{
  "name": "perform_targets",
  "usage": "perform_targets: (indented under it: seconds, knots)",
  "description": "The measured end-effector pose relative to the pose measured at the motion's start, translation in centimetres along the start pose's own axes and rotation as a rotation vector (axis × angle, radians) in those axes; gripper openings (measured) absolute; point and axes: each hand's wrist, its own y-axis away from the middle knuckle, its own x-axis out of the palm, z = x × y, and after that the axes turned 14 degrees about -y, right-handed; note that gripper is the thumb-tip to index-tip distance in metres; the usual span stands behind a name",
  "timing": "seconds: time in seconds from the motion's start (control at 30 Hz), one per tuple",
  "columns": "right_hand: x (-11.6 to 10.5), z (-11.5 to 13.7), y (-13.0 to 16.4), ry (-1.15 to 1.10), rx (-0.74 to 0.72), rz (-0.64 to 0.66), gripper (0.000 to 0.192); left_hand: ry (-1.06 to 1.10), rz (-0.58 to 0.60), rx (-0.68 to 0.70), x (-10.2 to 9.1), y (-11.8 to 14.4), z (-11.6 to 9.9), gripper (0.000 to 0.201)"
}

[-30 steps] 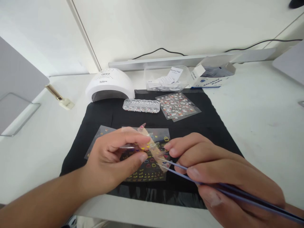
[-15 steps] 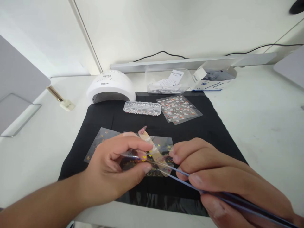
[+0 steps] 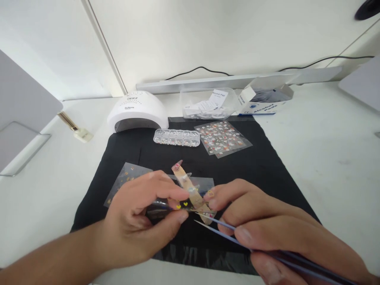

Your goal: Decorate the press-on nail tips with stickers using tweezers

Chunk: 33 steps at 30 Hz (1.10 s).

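Note:
My left hand (image 3: pixel 139 221) pinches a curled clear sticker sheet (image 3: pixel 182 205) with gold hearts between thumb and fingers. Blue tweezers (image 3: pixel 230 227) rest in my right hand (image 3: pixel 267 221), their tips slightly apart close to the sheet's edge and my left thumb. My right fingertips are near the sheet's far side; whether they touch it I cannot tell. Behind and between the hands slants a wooden stick (image 3: pixel 192 194) bearing several decorated false nails. Part of a clear sheet (image 3: pixel 206 183) shows behind it. Another clear sheet with gold marks (image 3: pixel 126 174) lies partly under my left hand.
On the black cloth (image 3: pixel 267 170) are a rhinestone case (image 3: pixel 177 137) and flower sticker sheets (image 3: pixel 222 138). Behind stand a white nail lamp (image 3: pixel 138 111), a clear tub of alcohol pads (image 3: pixel 208 113) and an alcohol pad box (image 3: pixel 264 107). A polish bottle (image 3: pixel 83 134) lies at left.
The sticker sheet has bent more and lowered in my left hand. The tweezer tips have moved slightly down and apart from it. More of the wooden stick shows now.

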Motion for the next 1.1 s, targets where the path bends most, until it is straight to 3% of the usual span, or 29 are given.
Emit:
perform_targets:
  seconds: [0.23,0.5,1.1]
  knots:
    - [0.4,0.1,-0.2,-0.027,0.008,-0.040,0.044,0.003,-0.070,0.044,0.2,-0.2,-0.2,0.032]
    - [1.0,-0.6,-0.6,-0.013,-0.102,-0.091,0.041,0.031,-0.126,0.011,0.6,-0.2,0.0,0.032]
    - [0.7,-0.8,-0.2,-0.064,-0.082,-0.077,0.044,0.073,-0.106,-0.050,0.3,-0.3,-0.4,0.034]
